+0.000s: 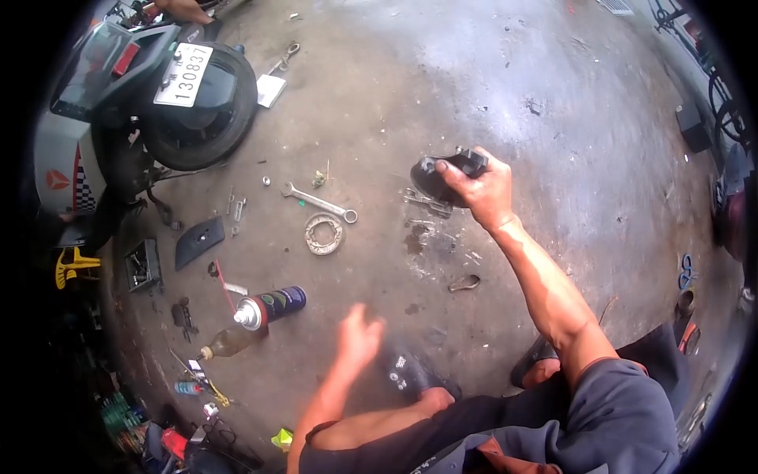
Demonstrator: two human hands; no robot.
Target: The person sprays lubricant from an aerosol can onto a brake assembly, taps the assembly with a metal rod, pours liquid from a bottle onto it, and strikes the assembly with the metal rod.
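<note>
My right hand is closed round a black part with a rounded body and a blocky end, held up over the floor; its kind is not clear, and my fingers hide much of it. My left hand is low in front of my knee, smeared by motion, so its fingers do not show clearly. Left of it, a dark spray can with a silver top lies on its side beside a murky plastic bottle. A combination wrench rests above a metal ring.
A motorcycle's rear wheel stands at upper left. A dark panel and a small toolbox lie below it. A curved metal piece is on the floor near my feet. Blue-handled scissors lie at right.
</note>
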